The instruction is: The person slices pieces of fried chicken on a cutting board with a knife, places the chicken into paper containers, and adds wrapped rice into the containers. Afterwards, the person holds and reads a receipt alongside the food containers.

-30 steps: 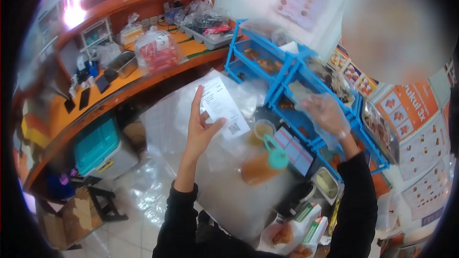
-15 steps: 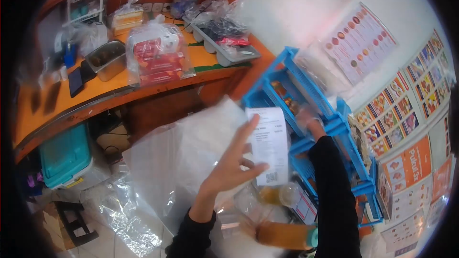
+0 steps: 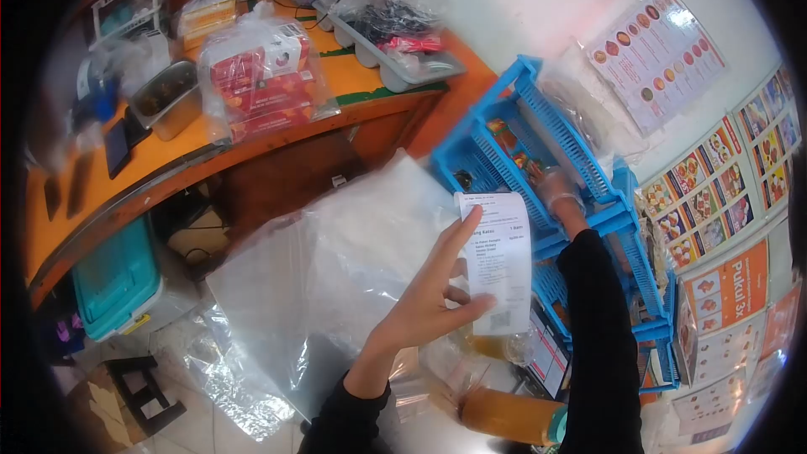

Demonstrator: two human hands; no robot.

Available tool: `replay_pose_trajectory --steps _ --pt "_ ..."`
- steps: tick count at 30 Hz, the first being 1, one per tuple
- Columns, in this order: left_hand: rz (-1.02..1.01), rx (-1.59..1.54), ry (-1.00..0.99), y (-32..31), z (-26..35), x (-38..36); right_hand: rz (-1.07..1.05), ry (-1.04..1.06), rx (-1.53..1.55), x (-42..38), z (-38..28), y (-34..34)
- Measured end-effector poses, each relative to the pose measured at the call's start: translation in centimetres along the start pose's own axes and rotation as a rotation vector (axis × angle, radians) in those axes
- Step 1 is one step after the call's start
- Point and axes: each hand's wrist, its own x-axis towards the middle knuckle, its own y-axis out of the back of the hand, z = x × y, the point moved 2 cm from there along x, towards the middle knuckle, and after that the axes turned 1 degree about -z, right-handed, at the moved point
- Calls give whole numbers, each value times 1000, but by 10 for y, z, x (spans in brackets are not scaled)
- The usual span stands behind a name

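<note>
My left hand [image 3: 433,294] holds a printed paper receipt [image 3: 498,286] upright, its edge between thumb and fingers. The text and a square code on it face me. Up and to the right, my right hand [image 3: 557,188] reaches into a blue plastic basket [image 3: 479,155] of a stacked rack. Its fingertips are down among small colourful packets [image 3: 507,136], partly hidden, and I cannot tell what they grip. Clear plastic seems to cover part of this hand. Below the receipt lies a bottle of amber liquid [image 3: 508,416] with a teal cap.
Large clear plastic bags [image 3: 353,235] spread out left of my left hand. An orange counter [image 3: 168,164] carries a bag of red boxes [image 3: 265,84], a metal container [image 3: 172,105] and a grey tray [image 3: 412,76]. Menu posters [image 3: 660,59] cover the right wall. A teal-lidded bin [image 3: 118,273] stands below the counter.
My right hand has moved a little and sits among the packets in the basket. My left hand still holds the receipt, now slightly further right. The whole view has shifted slightly.
</note>
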Motion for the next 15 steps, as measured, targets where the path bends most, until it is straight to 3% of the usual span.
replay_pose_trajectory --steps 1,5,9,11,13,15 --pt "3 0 -17 -1 1 0 -5 -1 -3 -2 -2 3" --pt "5 45 -6 -13 6 -1 173 461 -218 -55 -8 45" --pt "-38 85 24 -32 -1 -5 396 495 -15 -222 14 151" --pt "-11 179 -25 -43 0 -9 386 294 112 -314 54 173" --pt "142 306 -286 -50 -8 -23 380 36 210 -403 106 174" --pt "-186 157 -758 -41 1 -10 390 -346 490 -496 162 167"
